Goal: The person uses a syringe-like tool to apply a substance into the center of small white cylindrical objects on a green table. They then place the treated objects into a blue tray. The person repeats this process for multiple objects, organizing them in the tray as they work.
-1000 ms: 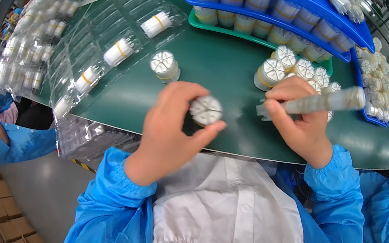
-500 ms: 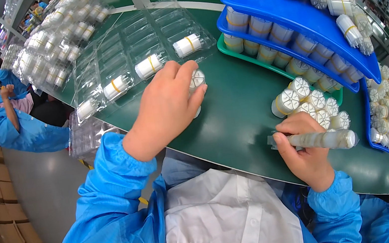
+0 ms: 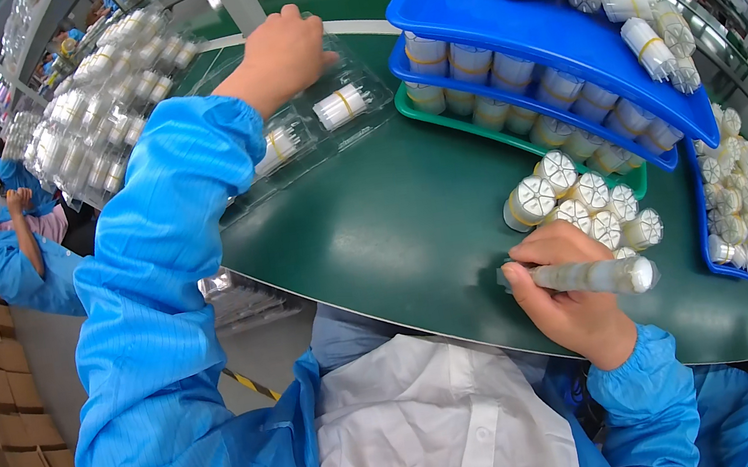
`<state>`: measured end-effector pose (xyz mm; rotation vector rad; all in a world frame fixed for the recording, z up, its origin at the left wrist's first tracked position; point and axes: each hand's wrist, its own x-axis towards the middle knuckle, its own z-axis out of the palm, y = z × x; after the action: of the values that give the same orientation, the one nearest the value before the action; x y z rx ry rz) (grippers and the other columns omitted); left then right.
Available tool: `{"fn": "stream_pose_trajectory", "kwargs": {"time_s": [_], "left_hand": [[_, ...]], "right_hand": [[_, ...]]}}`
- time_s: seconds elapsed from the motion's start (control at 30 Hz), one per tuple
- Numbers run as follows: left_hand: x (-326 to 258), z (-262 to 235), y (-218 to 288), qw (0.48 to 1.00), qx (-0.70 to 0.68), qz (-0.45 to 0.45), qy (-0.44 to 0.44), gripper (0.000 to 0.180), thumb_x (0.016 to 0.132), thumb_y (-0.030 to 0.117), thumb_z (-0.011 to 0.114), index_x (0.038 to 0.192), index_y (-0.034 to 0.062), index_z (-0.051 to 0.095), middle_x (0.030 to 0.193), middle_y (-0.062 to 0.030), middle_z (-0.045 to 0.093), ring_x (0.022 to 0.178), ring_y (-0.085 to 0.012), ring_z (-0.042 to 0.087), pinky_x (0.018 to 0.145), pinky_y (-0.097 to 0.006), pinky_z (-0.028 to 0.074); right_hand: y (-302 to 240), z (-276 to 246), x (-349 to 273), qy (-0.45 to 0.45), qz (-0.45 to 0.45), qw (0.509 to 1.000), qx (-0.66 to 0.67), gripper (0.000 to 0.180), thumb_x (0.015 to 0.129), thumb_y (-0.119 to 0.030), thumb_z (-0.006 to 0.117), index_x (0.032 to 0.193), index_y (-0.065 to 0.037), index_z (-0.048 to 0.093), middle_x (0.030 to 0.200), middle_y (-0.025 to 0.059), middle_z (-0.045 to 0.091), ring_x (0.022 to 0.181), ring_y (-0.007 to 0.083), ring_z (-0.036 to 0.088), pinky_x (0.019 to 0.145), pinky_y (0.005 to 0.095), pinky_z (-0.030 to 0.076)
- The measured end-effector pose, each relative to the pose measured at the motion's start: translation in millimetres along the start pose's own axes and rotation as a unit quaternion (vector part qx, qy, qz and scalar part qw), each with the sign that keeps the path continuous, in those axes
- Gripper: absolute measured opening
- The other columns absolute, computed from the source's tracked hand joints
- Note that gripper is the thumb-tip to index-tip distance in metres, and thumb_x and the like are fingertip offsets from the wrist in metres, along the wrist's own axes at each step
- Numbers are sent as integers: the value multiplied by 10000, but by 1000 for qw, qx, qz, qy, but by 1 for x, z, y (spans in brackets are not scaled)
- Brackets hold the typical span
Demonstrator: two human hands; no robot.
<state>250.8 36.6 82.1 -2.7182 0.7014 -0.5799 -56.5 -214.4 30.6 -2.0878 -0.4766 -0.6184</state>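
**Packing line: left hand at the clear tray, right hand holding a tube**

Factory floor, dark green counter point(image 3: 412, 228) with a curved near edge. Stacked blue trays point(image 3: 557, 32) loaded with white banded bundles sit along the far right edge. Piles of filled clear packs point(image 3: 77, 123) run along the far left. Another person in a blue coat point(image 3: 12, 268) sits beyond the left edge, with cardboard boxes point(image 3: 5, 414) on the floor below.

Left hand point(image 3: 275, 55) is stretched to the far left of the counter and rests on a clear plastic tray point(image 3: 319, 126) with moulded pockets. Its fingers curl down over a pocket; cannot tell whether they grip anything underneath. Two white bundles with yellow bands point(image 3: 342, 105) lie in pockets just beside the hand.

Right hand point(image 3: 568, 301) is at the near right edge, fingers closed around a long pale tube point(image 3: 593, 276) held level, its end pointing right. A cluster of upright white round bundles point(image 3: 582, 202) stands on the counter just behind it, touching one another.

Handling, as a judgement: the bundles look light and stiff, the bands keeping them together, so grip round the banded middle. The tray looks thin, flexible and slippery; press lightly. The tube looks light and rigid; hold it mid-length.
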Motion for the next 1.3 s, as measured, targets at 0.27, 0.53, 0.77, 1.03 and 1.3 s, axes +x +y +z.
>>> {"fn": "stream_pose_trajectory", "kwargs": {"time_s": [0.27, 0.53, 0.77, 1.03, 1.3], "left_hand": [[-18, -42, 29, 955, -256, 30, 148, 313, 1037, 313, 566, 1097, 31, 687, 956, -149, 679, 915, -320, 660, 813, -427, 532], [-124, -64, 159, 820, -515, 231, 98, 585, 791, 125, 800, 1322, 61, 564, 1212, -143, 570, 1103, -345, 591, 929, -426, 512], [-115, -32, 192, 780, -580, 222, 71, 557, 806, 143, 823, 1292, 56, 564, 1209, -147, 597, 1103, -364, 599, 922, -424, 514], [-153, -53, 158, 785, -609, 114, 15, 503, 767, 50, 846, 1203, 52, 596, 1123, -87, 649, 1012, -204, 647, 896, -333, 537], [-190, -45, 168, 766, -621, 151, 66, 591, 702, 131, 929, 1185, 37, 601, 1103, -111, 648, 957, -274, 642, 787, -351, 525]], "right_hand": [[-5, -2, 0, -24, -50, 998, -34, 197, 765, -13, 834, 889, -24, 681, 800, 96, 652, 625, 234, 656, 518, 324, 511], [-2, 3, -3, -36, -70, 996, -30, 225, 752, -22, 839, 897, -8, 669, 837, 99, 647, 652, 245, 658, 531, 334, 524], [-2, -3, -2, -36, -52, 997, -36, 199, 782, -62, 838, 895, -21, 679, 868, 100, 658, 678, 260, 674, 578, 339, 539], [6, -4, 2, 44, -49, 998, 24, 95, 833, -20, 795, 864, -5, 706, 810, 86, 675, 671, 231, 642, 575, 346, 495], [7, -3, 2, 51, -5, 998, 31, 79, 842, -26, 795, 857, -21, 717, 783, 80, 666, 612, 167, 603, 512, 319, 435]]}}
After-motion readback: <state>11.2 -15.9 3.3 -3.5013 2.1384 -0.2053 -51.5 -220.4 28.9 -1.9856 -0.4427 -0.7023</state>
